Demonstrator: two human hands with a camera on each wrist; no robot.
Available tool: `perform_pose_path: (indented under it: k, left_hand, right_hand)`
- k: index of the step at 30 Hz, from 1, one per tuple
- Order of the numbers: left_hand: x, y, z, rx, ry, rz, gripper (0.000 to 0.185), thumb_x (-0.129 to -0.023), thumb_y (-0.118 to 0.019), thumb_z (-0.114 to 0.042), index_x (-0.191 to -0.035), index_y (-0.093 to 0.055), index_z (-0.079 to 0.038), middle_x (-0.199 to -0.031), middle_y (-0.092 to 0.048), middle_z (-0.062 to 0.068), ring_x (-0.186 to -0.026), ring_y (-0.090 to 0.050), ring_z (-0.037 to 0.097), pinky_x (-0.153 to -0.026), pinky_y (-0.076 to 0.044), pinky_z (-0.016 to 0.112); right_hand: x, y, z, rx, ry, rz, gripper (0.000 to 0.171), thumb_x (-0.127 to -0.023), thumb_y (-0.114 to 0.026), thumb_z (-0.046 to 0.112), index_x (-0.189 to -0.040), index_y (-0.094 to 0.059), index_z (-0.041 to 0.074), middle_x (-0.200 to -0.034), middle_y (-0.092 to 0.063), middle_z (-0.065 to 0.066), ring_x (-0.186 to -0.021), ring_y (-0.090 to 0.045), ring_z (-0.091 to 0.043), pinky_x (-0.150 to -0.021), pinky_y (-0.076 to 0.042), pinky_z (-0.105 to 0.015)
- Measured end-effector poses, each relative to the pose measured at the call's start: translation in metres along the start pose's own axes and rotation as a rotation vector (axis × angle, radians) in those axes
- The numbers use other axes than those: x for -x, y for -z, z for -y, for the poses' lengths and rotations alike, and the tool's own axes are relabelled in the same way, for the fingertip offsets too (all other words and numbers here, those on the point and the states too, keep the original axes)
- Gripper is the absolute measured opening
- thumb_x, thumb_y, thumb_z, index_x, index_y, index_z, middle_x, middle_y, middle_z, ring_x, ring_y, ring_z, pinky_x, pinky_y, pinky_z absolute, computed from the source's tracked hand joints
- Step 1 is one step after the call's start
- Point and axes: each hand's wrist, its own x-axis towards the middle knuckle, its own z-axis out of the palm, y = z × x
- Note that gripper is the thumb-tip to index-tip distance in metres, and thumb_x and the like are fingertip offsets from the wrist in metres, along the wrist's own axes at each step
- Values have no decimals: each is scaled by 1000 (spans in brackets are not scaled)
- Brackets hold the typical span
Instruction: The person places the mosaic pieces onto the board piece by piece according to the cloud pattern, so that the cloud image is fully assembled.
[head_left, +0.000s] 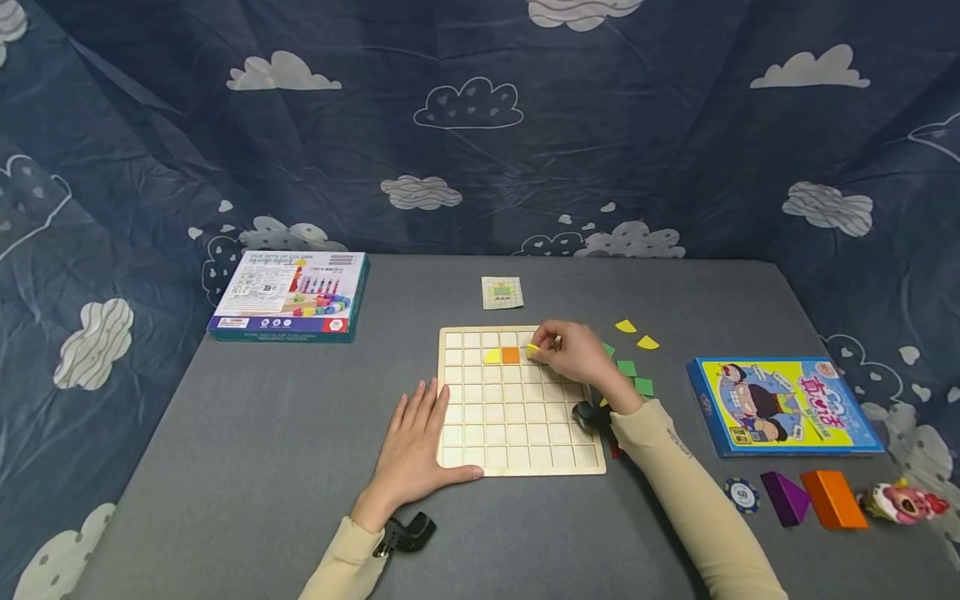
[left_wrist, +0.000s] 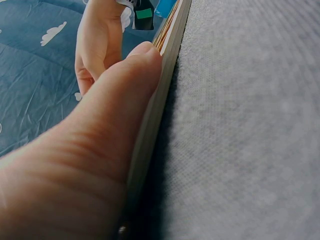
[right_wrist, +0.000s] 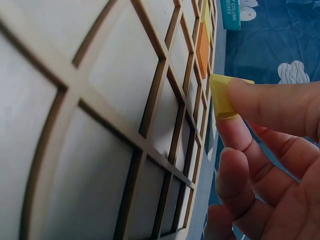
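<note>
A pale wooden grid board (head_left: 495, 412) lies on the grey table. Between thumb and forefinger my right hand (head_left: 573, 354) pinches a small yellow quarter-round tile (right_wrist: 222, 97), just above the board's upper part. To its left, an orange square tile (head_left: 510, 356) and another yellow quarter-round tile (head_left: 492, 357) sit in neighbouring cells. My left hand (head_left: 412, 437) lies flat at the board's left side, fingers straight; its thumb touches the board's near edge in the left wrist view. A small printed pattern card (head_left: 502, 292) lies behind the board.
Loose yellow tiles (head_left: 648, 342) and green square tiles (head_left: 643, 387) lie right of the board, some hidden by my right arm. Boxes stand left (head_left: 288, 296) and right (head_left: 783, 408). Front right are a chip (head_left: 742, 495), purple block (head_left: 785, 498), orange block (head_left: 834, 500) and figurine (head_left: 903, 502).
</note>
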Motion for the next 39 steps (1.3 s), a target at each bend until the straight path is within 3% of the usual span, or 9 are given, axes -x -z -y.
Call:
perform_pose_path:
  k: [19, 32, 39]
  left_hand:
    - [-1, 2, 0, 15, -7, -5, 119, -70, -50, -83, -152, -13, -6, -157, -8, 12, -143, 0, 25, -113, 1, 42]
    - [-1, 1, 1, 3, -4, -3, 119, -70, -52, -83, -152, -13, -6, -157, -7, 12, -143, 0, 25, -113, 2, 42]
    - [0, 1, 0, 5, -5, -8, 119, -70, -52, -82, -152, -14, -5, -157, -8, 12, -143, -1, 25, -113, 1, 43]
  right_hand:
    - [-4, -6, 3, 31, -20, 33, 10, -82, -74, 9, -90, -69, 9, -74, -61, 0, -65, -52, -18, -60, -39, -32]
    - [-6, -7, 6, 76, -76, 16, 11, -88, -69, 16, -95, -75, 9, -82, -68, -1, -75, -61, -20, -68, -46, -38]
    - [-7, -8, 8, 105, -109, 0, 10, -86, -71, 18, -90, -77, 10, -79, -69, 1, -73, -61, -19, -64, -46, -36]
